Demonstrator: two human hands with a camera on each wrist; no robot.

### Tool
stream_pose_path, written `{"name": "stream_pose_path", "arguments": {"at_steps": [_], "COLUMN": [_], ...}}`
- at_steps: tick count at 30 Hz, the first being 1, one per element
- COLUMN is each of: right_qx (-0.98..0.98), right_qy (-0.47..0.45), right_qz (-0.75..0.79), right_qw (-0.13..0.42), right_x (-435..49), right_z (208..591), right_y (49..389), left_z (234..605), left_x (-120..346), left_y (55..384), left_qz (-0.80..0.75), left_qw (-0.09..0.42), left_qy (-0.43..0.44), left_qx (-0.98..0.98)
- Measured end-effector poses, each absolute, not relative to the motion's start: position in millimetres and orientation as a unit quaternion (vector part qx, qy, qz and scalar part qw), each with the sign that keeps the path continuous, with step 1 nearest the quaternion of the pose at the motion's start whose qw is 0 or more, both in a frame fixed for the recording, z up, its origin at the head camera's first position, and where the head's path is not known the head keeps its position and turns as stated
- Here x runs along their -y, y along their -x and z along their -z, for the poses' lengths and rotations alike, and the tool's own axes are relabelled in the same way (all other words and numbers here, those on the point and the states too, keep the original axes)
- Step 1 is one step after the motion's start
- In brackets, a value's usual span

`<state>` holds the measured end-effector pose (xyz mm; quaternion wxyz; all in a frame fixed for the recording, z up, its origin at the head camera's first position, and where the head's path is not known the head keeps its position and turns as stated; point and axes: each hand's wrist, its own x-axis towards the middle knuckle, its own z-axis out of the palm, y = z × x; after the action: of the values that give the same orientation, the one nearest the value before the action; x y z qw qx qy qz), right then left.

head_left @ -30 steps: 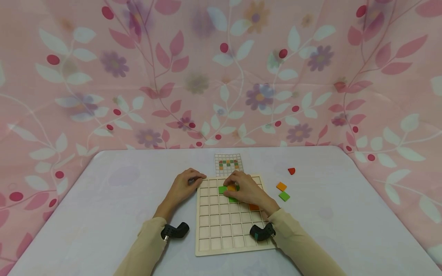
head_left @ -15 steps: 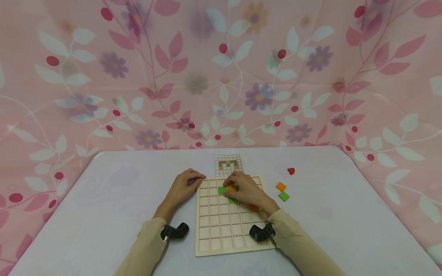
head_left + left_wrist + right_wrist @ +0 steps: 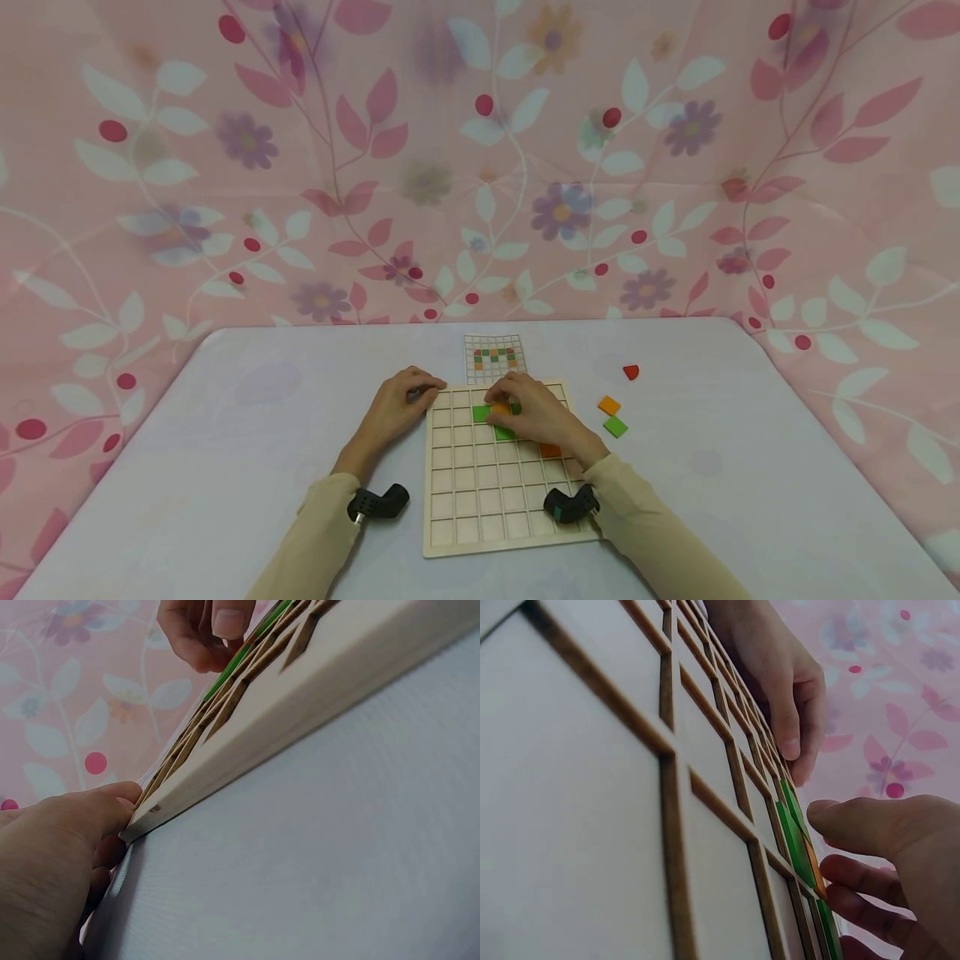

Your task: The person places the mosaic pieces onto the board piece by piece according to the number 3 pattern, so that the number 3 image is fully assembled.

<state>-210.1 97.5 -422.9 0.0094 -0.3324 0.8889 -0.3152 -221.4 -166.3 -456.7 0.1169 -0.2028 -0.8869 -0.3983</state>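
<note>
A pale wooden grid board (image 3: 467, 479) lies on the table. My left hand (image 3: 397, 408) holds its far left corner, thumb and fingers against the edge in the left wrist view. Over the upper cells is my right hand (image 3: 534, 410), fingertips at an orange tile (image 3: 500, 409). In the right wrist view its thumb and fingers stand apart beside that tile, and whether they touch it is hard to tell. One green tile (image 3: 481, 414) sits to the left, another green tile (image 3: 505, 433) just below. An orange-red tile (image 3: 551, 451) shows partly under the right wrist.
Behind the board lies a printed pattern card (image 3: 495, 358). To the right are a loose orange tile (image 3: 609, 406), a loose green tile (image 3: 616, 427) and a red rounded piece (image 3: 632, 372). A floral cloth (image 3: 480, 167) hangs behind the table.
</note>
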Motion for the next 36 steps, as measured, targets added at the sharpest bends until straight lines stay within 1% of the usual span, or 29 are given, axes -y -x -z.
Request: {"name": "stream_pose_path", "arguments": {"at_steps": [7, 11, 21, 24, 31, 36], "right_qx": [-0.882, -0.878, -0.878, -0.88, -0.88, -0.89], "right_qy": [0.321, 0.32, 0.327, 0.311, 0.26, 0.252], "right_qz": [0.344, 0.356, 0.349, 0.356, 0.396, 0.379], "right_qw": [0.017, 0.009, -0.037, -0.039, -0.021, -0.04], "right_x": [-106.4, -113.3, -136.3, -143.9, -162.7, -174.5], "right_z": [422.5, 420.9, 421.3, 420.8, 413.9, 414.0], "right_y": [210.2, 209.3, 211.7, 213.6, 215.0, 217.3], "left_z": [459.3, 460.5, 458.3, 458.4, 459.4, 459.5], "left_x": [166.5, 166.5, 165.8, 165.9, 165.4, 166.0], "left_y": [221.8, 222.1, 221.0, 220.8, 221.3, 221.7], "left_qz": [0.394, 0.392, 0.398, 0.401, 0.398, 0.397], "left_qw": [0.125, 0.123, 0.124, 0.12, 0.124, 0.123], "left_qy": [0.204, 0.203, 0.202, 0.2, 0.203, 0.202], "left_qx": [0.887, 0.889, 0.886, 0.886, 0.886, 0.887]}}
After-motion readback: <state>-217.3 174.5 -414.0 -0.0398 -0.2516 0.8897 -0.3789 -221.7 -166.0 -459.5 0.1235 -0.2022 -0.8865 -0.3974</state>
